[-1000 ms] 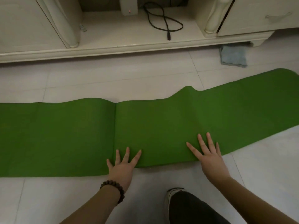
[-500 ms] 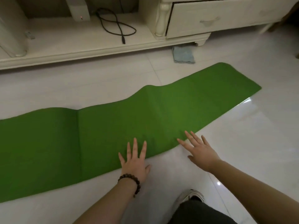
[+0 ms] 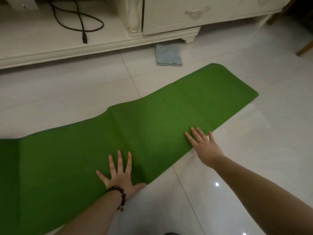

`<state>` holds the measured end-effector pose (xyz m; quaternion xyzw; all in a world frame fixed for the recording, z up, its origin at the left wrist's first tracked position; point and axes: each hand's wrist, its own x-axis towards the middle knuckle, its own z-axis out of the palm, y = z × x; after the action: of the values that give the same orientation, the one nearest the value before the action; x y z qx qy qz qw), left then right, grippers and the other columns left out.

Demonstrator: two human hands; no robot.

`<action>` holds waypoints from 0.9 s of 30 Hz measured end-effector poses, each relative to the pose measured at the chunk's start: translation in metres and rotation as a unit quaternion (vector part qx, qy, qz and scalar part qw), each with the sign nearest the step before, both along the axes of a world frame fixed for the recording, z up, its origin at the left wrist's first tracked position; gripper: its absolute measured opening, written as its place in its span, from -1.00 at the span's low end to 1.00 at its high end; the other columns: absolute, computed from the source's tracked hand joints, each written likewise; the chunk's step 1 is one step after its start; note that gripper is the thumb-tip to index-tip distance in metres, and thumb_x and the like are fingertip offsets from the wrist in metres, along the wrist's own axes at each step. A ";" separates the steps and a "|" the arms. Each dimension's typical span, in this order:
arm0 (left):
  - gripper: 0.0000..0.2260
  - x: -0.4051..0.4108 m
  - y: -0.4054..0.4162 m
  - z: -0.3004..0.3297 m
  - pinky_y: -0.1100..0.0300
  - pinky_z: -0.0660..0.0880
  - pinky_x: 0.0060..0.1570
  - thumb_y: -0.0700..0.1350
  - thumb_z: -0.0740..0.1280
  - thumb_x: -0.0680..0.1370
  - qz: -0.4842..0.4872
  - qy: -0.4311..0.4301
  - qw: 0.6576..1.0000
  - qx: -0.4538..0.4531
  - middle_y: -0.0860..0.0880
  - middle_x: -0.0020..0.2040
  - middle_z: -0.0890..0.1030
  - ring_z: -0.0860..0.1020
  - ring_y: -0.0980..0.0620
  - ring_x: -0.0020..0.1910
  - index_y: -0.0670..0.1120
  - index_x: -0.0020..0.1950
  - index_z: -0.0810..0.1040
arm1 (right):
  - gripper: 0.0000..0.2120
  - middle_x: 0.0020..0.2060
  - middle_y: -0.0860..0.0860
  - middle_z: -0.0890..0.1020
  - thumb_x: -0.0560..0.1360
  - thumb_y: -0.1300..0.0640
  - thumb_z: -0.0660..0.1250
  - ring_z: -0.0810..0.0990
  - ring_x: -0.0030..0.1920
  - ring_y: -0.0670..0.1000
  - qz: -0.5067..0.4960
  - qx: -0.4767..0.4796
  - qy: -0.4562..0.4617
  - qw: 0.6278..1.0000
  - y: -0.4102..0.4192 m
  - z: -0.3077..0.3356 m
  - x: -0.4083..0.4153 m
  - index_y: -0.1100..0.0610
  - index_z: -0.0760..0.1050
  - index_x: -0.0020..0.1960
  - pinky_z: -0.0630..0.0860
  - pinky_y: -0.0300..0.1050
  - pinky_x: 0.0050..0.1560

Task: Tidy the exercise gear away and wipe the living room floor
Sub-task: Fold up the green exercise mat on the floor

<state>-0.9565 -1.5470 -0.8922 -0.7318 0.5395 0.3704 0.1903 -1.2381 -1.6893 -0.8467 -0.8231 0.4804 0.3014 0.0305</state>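
Note:
A long green exercise mat (image 3: 152, 122) lies folded lengthwise on the pale tiled floor, running from the lower left to a rounded end at the upper right. My left hand (image 3: 121, 175), with a bead bracelet on its wrist, lies flat on the mat's near edge, fingers spread. My right hand (image 3: 205, 146) presses flat on the near edge further right, fingers straight. A folded blue-grey cloth (image 3: 168, 55) lies on the floor beyond the mat, by the cabinet foot.
A cream TV cabinet (image 3: 169, 17) with a drawer runs along the back; a black cable (image 3: 79, 22) lies coiled on its low shelf. A wooden chair leg (image 3: 304, 48) stands at the far right. Glossy floor tiles (image 3: 254, 167) stretch to the right of the mat.
My view has swung right along the mat, bringing its rounded right end into sight. Both hands have moved rightward along the near edge and lie flat on the mat again.

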 end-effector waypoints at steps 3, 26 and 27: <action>0.10 -0.002 -0.004 0.000 -0.55 -0.24 0.21 0.58 0.14 0.27 0.000 -0.012 1.000 0.029 -0.05 0.32 -0.67 -0.60 -0.20 0.29 0.11 0.28 -0.66 | -0.13 0.49 0.14 -0.34 0.54 0.29 0.16 -0.30 0.50 0.20 0.039 -0.003 0.030 0.999 -0.028 -0.015 0.001 0.05 -0.51 0.44 -0.16 0.34 0.45; 0.02 0.002 0.012 0.011 -0.47 -0.10 0.33 0.57 0.11 0.30 -0.067 -0.053 0.996 -0.017 -0.04 0.41 -0.56 -0.42 -0.19 0.47 0.18 0.37 -0.56 | -0.20 0.48 0.12 -0.38 0.53 0.29 0.05 -0.33 0.49 0.21 -0.146 0.035 -0.027 0.988 0.041 -0.022 -0.015 0.03 -0.54 0.39 -0.14 0.35 0.45; 0.01 0.007 0.022 0.012 -0.47 -0.09 0.33 0.55 0.12 0.32 -0.074 -0.059 0.995 -0.016 -0.04 0.40 -0.56 -0.41 -0.20 0.47 0.19 0.36 -0.57 | -0.19 0.46 0.12 -0.40 0.53 0.18 0.09 -0.36 0.48 0.22 -0.134 0.052 -0.043 0.989 0.046 -0.018 -0.001 -0.02 -0.53 0.42 -0.19 0.39 0.43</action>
<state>-0.9492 -1.5254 -0.8804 -0.7135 0.5859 0.3026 0.2368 -1.2389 -1.6430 -0.8645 -0.7610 0.5683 0.2830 0.1337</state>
